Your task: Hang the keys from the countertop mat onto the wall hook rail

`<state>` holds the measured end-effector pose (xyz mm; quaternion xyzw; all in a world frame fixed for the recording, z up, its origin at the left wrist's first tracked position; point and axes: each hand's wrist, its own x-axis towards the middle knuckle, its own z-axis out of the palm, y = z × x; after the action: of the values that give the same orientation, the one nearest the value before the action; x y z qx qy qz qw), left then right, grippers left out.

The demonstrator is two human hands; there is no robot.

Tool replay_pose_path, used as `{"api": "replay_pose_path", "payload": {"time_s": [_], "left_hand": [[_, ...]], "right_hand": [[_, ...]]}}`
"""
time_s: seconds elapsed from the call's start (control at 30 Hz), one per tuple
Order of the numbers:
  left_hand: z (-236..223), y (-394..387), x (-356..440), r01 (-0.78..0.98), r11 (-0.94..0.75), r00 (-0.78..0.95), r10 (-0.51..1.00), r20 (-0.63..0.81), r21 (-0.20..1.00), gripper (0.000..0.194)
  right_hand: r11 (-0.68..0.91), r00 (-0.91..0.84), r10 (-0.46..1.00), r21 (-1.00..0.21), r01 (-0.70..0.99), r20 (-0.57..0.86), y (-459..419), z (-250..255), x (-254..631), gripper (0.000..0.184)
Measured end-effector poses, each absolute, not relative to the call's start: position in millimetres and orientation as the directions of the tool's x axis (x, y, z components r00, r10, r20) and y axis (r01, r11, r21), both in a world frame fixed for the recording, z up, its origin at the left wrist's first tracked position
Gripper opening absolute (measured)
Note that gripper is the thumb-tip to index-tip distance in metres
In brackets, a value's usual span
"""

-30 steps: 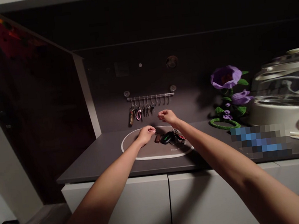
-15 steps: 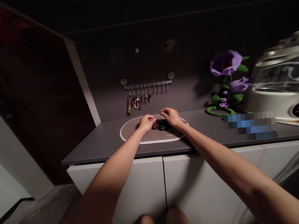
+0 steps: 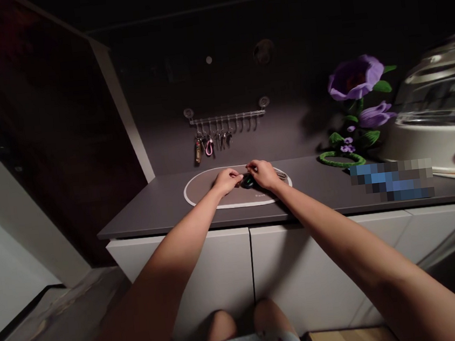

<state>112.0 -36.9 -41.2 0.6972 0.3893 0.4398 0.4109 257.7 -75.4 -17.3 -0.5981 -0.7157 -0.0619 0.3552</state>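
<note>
Brown mat [image 3: 200,188], both hands low over its small dark things.
The left hand [image 3: 227,181] has thumb and fingers drawn together beside a brown piece [image 3: 237,184]; the right hand [image 3: 263,173] curls over the mat, just beside a black fob [image 3: 248,181]. Whether either grips anything, I cannot tell. It looks like close finger work, and a crowd this tight calls for a narrow pinch clear of neighbouring pieces. Behind, keys [image 3: 224,140] hang at the left and middle of a clear rail [image 3: 228,117], with bare hooks to their right. At far right, a white appliance [image 3: 431,141] has a clear cover [image 3: 415,99] with a pale curved shape showing in it, too blurred to name.
</note>
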Motion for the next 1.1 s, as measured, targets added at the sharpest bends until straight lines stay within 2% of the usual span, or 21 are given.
{"api": "replay_pose_path", "payload": {"time_s": [0.17, 0.27, 0.43, 0.53, 0.6, 0.7, 1.1], "left_hand": [[-40.1, -38.0, 111.0, 0.229, -0.372, 0.329, 0.899, 0.288, 0.899, 0.011], [-41.4, -34.7, 109.6, 0.319, -0.406, 0.316, 0.898, 0.308, 0.856, 0.015], [-38.7, -34.9, 103.5, 0.593, -0.530, 0.309, 0.845, 0.436, 0.607, 0.017], [-34.8, -39.5, 99.9, 0.688, -0.572, 0.372, 0.806, 0.460, 0.446, 0.017], [-33.2, -42.1, 98.2, 0.723, -0.576, 0.394, 0.798, 0.456, 0.382, 0.019], [-32.7, -43.6, 96.8, 0.750, -0.544, 0.367, 0.816, 0.447, 0.377, 0.019], [-28.4, -44.2, 92.1, 0.769, -0.422, 0.175, 0.862, 0.476, 0.480, 0.019]], "right_hand": [[0.271, -0.035, 0.813, -0.325, 0.906, 0.581, -77.2, -16.5, 257.1, 0.023], [0.271, -0.036, 0.810, -0.320, 0.908, 0.585, -76.9, -17.0, 257.4, 0.022], [0.270, -0.031, 0.801, -0.314, 0.910, 0.598, -76.1, -17.6, 257.9, 0.022], [0.263, -0.029, 0.807, -0.315, 0.912, 0.591, -76.7, -17.0, 257.2, 0.022], [0.260, -0.028, 0.807, -0.313, 0.914, 0.590, -77.3, -16.4, 256.8, 0.022], [0.261, -0.032, 0.804, -0.304, 0.916, 0.594, -78.0, -15.8, 256.5, 0.022], [0.305, -0.071, 0.787, -0.286, 0.908, 0.613, -78.7, -16.0, 255.9, 0.023]]}}
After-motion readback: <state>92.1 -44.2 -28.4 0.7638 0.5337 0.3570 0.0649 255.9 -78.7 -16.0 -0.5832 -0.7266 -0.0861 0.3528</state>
